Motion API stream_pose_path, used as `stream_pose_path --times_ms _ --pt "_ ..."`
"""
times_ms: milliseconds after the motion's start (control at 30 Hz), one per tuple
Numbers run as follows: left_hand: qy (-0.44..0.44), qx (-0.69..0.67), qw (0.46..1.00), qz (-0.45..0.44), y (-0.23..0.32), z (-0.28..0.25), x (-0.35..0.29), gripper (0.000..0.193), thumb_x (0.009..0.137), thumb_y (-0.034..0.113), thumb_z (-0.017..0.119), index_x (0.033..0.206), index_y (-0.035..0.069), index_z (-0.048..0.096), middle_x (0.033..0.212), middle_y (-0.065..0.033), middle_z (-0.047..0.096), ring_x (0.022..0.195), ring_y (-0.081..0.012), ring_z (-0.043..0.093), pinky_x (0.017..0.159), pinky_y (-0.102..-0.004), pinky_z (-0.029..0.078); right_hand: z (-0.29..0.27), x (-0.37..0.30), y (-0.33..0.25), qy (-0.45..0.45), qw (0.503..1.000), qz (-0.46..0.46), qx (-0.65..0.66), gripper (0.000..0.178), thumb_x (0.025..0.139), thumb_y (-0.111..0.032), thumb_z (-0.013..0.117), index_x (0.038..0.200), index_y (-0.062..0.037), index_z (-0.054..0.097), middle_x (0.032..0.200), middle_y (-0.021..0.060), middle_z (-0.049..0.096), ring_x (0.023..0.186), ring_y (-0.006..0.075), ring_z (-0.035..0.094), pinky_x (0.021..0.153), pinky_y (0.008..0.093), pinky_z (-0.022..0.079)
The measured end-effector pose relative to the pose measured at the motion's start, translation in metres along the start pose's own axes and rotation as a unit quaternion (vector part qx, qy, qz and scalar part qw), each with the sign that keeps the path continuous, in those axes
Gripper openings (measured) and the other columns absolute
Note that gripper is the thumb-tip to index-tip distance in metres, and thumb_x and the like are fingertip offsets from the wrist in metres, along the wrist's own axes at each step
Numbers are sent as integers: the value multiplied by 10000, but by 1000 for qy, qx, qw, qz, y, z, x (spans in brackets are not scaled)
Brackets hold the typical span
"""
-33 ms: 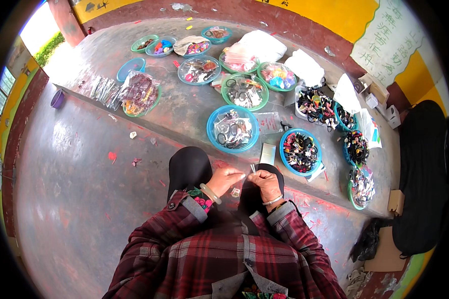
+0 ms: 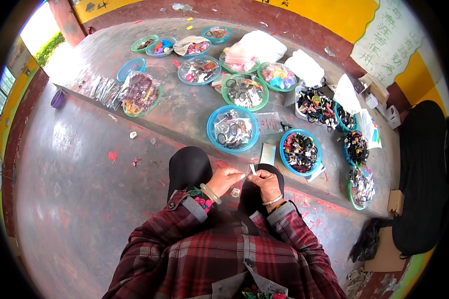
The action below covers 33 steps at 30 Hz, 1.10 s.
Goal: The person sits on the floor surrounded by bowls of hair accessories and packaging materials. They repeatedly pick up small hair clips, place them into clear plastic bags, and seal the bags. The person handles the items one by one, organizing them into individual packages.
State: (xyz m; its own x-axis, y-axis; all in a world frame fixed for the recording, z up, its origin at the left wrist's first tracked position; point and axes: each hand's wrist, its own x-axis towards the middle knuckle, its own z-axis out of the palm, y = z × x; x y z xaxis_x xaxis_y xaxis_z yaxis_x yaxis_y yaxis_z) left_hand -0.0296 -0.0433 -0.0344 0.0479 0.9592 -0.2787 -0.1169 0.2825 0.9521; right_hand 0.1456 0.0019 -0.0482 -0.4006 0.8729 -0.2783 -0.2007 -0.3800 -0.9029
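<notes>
Over my knees, my right hand [image 2: 267,184] pinches a small narrow white strip [image 2: 253,169] that sticks up past the thumb and forefinger. Close by on its left, my left hand [image 2: 225,180] has thumb and fingers pressed together. Whatever its fingertips hold, if anything, is too small and thin to make out. Just beyond the hands, a blue basin [image 2: 233,149] carries small clear bags with black hair ties. To the right is another blue basin [image 2: 300,172], full of black and coloured hair ties. A pale flat card [image 2: 268,154] lies between these two basins.
A raised concrete ledge [image 2: 177,107] runs across in front of me, holding several basins of small goods. White sacks [image 2: 263,45] stand behind them. A purple bucket [image 2: 58,98] is on the floor at far left. At right are a black covered object [image 2: 424,174] and cardboard [image 2: 385,251].
The white strip in my right hand has turned slightly and shows a broader side. Both hands keep nearly the same place.
</notes>
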Motion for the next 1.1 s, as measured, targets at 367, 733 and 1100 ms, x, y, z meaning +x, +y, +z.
stream_pose_path --times_ms 367,733,1100 --pt "-2 2 1000 4 -15 -3 3 204 823 158 605 931 -11 637 726 4 573 607 -58 472 542 -192 389 3 -1 -2 -3 1000 -4 3 117 720 13 667 681 -56 580 629 -36 557 543 34 448 518 173 337" --pt "-8 -1 1000 28 -5 -1 -1 175 810 132 602 866 -29 638 726 -2 602 685 -47 512 598 -208 418 4 -1 0 -20 999 -8 33 119 715 16 672 734 -62 584 683 -31 575 583 42 482 550 174 371" --pt "38 18 998 45 3 1 -2 125 787 95 632 816 -26 634 740 -19 606 692 -55 525 628 -205 435 -2 -1 -1 -50 998 2 31 98 740 23 653 813 -28 612 769 -6 598 710 69 533 665 191 417"
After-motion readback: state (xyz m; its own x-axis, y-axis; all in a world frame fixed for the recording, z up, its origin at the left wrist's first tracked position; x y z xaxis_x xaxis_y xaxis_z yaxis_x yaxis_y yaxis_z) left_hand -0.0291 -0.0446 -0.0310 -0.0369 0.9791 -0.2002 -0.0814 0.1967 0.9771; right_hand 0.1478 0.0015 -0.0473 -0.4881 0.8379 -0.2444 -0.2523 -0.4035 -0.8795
